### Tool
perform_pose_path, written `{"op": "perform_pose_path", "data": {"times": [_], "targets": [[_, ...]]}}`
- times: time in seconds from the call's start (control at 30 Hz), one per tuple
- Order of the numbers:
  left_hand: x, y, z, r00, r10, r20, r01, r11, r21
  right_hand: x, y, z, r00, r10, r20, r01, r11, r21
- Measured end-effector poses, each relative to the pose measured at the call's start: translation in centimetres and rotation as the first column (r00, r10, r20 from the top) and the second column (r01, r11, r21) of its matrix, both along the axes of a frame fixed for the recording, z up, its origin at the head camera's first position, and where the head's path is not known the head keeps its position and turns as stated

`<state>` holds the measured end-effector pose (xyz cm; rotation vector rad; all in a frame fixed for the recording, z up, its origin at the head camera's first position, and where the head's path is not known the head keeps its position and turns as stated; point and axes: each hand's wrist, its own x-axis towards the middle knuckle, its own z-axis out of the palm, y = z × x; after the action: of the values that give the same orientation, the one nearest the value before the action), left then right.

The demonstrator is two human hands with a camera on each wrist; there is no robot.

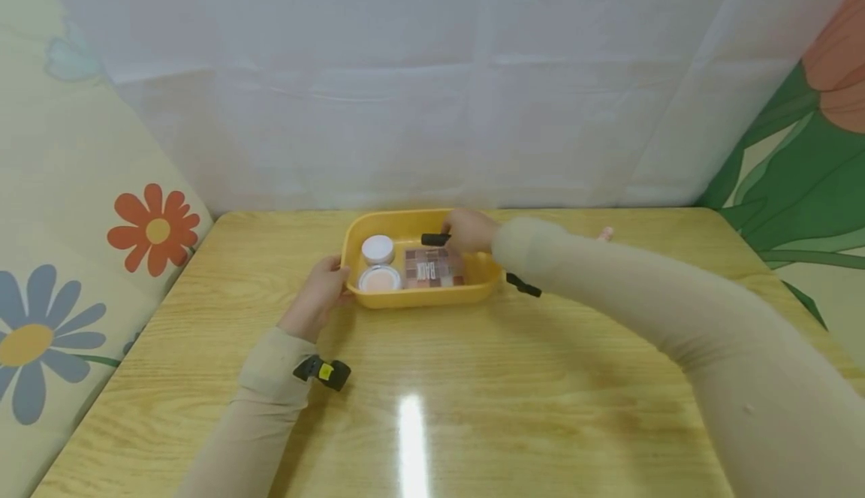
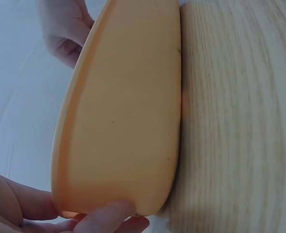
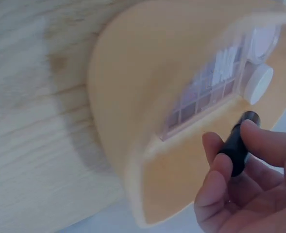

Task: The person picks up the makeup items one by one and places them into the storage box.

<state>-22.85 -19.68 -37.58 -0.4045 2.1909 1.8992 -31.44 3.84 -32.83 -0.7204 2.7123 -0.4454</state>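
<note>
A yellow plastic tray (image 1: 422, 299) stands on the wooden table. My left hand (image 1: 319, 295) grips its left end, with fingers at the rim and the outer wall in the left wrist view. Over the tray's right half, my right hand (image 1: 471, 230) pinches a short black lipstick tube (image 3: 237, 148) between thumb and fingers. Beneath it in the tray lies an eyeshadow palette (image 1: 432, 267) with a clear lid and lettering. To the palette's left sit a white-lidded round jar (image 1: 378, 249) and a round compact (image 1: 380, 279).
A small pink object (image 1: 606, 233) lies near the table's back right, partly hidden behind my right sleeve. A white cloth (image 1: 432, 107) hangs along the back edge of the table (image 1: 513, 408). Flower-patterned panels (image 1: 61, 220) flank both sides.
</note>
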Motion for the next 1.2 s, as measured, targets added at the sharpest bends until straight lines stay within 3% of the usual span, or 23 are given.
{"op": "perform_pose_path", "data": {"times": [0.23,0.47,0.57,0.73,0.93,1.03,1.1,1.17,1.2], "targets": [[0.1,-0.1,0.1,1.0,-0.014,0.004,0.014,0.999,-0.032,-0.7,-1.5,0.5,1.0,0.018,-0.012,-0.017,0.996,0.091],[0.1,-0.1,0.2,1.0,-0.022,0.016,0.023,0.999,-0.035,-2.5,-2.7,-0.1,0.998,-0.014,0.059,0.004,0.984,0.18],[0.0,-0.1,0.2,1.0,-0.021,0.015,0.021,0.999,-0.03,-5.8,-2.7,-3.1,0.998,0.05,0.023,-0.054,0.973,0.226],[0.2,0.1,0.5,1.0,-0.016,0.007,0.016,0.999,-0.028,-13.4,-2.2,-11.0,0.985,0.151,-0.08,-0.128,0.962,0.242],[0.1,-0.1,0.5,1.0,-0.02,0.007,0.02,1.0,-0.02,-19.0,-2.6,-16.9,0.976,0.164,-0.146,-0.116,0.949,0.292],[0.0,-0.2,0.2,1.0,-0.023,-0.014,0.023,0.999,-0.025,-19.7,-3.1,-17.9,0.975,0.138,-0.171,-0.089,0.959,0.27],[0.0,-0.3,0.2,1.0,-0.025,-0.019,0.024,0.999,-0.025,-18.8,-3.5,-17.2,0.98,0.107,-0.165,-0.065,0.967,0.245],[0.1,-0.2,0.2,1.0,-0.025,-0.018,0.025,0.999,-0.028,-17.3,-3.9,-15.9,0.984,0.075,-0.16,-0.041,0.978,0.207],[0.0,-0.2,0.2,1.0,-0.024,-0.016,0.023,0.999,-0.028,-15.6,-4.1,-14.0,0.99,0.056,-0.132,-0.029,0.98,0.199]]}}
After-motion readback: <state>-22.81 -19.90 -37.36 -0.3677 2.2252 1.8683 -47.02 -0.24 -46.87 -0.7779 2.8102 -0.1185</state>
